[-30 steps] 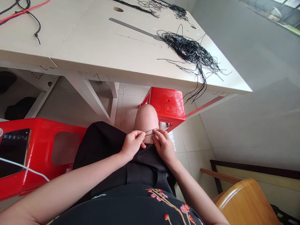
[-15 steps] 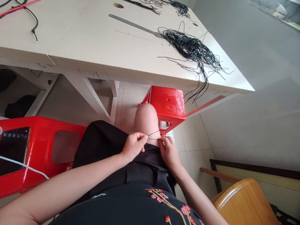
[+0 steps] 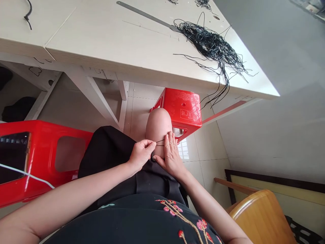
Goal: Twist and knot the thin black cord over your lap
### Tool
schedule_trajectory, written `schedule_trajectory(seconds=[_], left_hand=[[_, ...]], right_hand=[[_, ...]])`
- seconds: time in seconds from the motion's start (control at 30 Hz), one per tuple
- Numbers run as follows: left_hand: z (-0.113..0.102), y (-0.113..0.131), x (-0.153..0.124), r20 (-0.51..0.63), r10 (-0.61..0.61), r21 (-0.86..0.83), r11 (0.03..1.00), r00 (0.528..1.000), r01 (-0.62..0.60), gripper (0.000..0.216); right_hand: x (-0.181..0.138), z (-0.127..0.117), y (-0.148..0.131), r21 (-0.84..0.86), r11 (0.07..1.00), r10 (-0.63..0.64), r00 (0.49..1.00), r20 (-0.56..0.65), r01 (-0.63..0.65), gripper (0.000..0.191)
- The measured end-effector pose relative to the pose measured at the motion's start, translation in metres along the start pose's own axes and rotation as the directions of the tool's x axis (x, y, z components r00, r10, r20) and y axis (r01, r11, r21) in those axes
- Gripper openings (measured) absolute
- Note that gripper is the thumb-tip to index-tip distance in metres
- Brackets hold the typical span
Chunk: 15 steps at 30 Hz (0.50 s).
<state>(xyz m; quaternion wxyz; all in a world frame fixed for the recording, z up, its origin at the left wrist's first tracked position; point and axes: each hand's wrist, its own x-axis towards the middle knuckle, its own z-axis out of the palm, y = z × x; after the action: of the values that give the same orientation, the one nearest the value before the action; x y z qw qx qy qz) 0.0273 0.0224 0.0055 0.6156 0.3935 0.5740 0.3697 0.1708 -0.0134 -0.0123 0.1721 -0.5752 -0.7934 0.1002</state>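
Two thin strands of black cord (image 3: 159, 145) cross my bare thigh just below the knee (image 3: 159, 122). My left hand (image 3: 142, 153) pinches the cord between thumb and fingertips at its left end. Flat over the strands on the thigh lies my right hand (image 3: 173, 156), fingers stretched out and thumb apart. The cord's right part is hidden under that palm. Black cloth (image 3: 109, 159) covers my lap around both hands.
On the white table (image 3: 101, 44) ahead lie a tangled bundle of black cords (image 3: 210, 44), some hanging over the edge, and a metal ruler-like strip (image 3: 144, 15). Red stools (image 3: 186, 108) stand under the table and at left, where a phone (image 3: 14, 156) rests. A wooden chair (image 3: 266, 217) is at right.
My right hand has gone from pinching the cord to lying flat on it against the thigh. The left hand keeps its pinch, slightly further left. The view has tilted down a little.
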Motion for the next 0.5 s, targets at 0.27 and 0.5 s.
schedule_trajectory(seconds=[0.27, 0.5], left_hand=[[0.002, 0.005, 0.010, -0.066, 0.095, 0.040, 0.995, 0.993, -0.093, 0.019], [0.005, 0.011, 0.019, -0.048, 0.031, -0.116, 0.993, 0.998, -0.037, 0.019]], right_hand=[[0.026, -0.006, -0.001, -0.021, 0.996, 0.092, 0.995, 0.033, -0.091, 0.096], [0.045, -0.009, 0.000, 0.035, 0.988, 0.153, 0.988, 0.009, -0.153, 0.074]])
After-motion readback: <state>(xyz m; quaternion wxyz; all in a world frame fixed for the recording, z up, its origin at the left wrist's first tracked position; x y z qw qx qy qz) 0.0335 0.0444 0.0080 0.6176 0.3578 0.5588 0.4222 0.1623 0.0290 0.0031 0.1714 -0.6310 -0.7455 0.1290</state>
